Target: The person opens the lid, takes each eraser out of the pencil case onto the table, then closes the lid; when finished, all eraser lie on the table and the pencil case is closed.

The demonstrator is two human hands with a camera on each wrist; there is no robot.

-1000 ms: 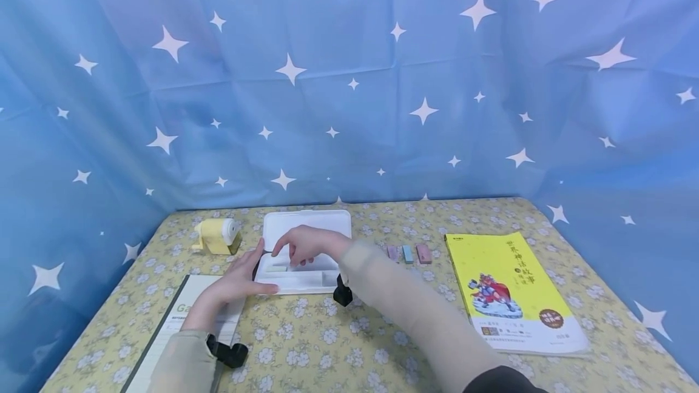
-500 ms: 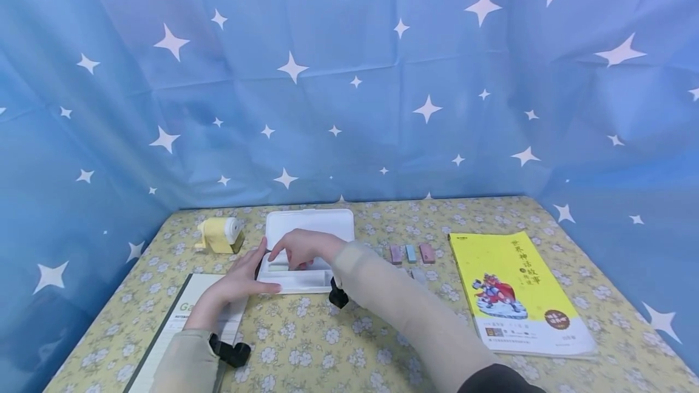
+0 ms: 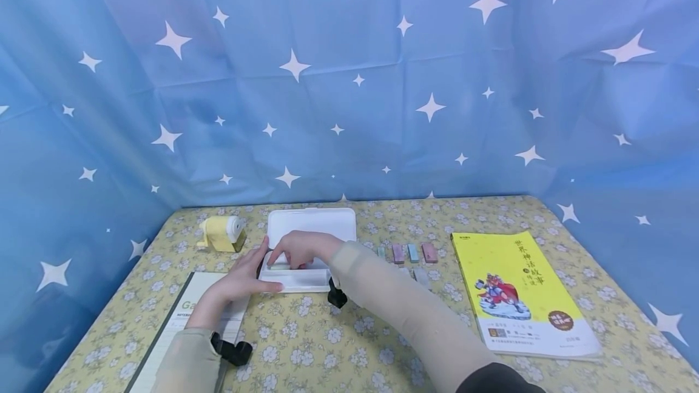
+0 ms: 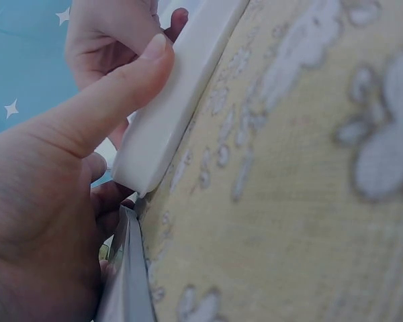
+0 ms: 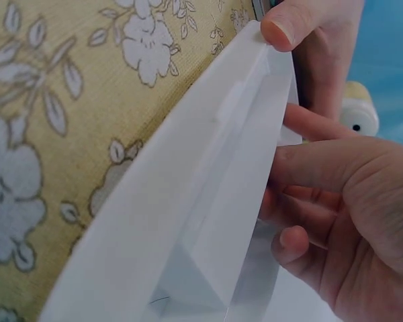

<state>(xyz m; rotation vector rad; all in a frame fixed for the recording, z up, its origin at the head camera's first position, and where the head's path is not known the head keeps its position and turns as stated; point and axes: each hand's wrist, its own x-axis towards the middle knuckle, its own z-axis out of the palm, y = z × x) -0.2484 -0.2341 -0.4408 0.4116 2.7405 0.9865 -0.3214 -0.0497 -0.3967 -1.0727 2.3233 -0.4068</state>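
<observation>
Meanwhile, left hand (image 3: 238,282) grips the open white case's (image 3: 311,224) corner, right hand (image 3: 299,248) curls fingers inside, amid sharpener (image 3: 221,233), notebook (image 3: 182,320), erasers (image 3: 412,253), yellow book (image 3: 519,293).

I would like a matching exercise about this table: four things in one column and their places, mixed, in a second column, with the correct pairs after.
Things
1. yellow pencil sharpener
2. yellow book
3. white pencil case
4. notebook

Places
A. at the right side of the table
B. at the near left, partly under the left arm
C. at the far left, near the curtain
D. in the middle, open, with the left hand at its left end and the right hand reaching into it

Pairs: 1-C, 2-A, 3-D, 4-B
</observation>
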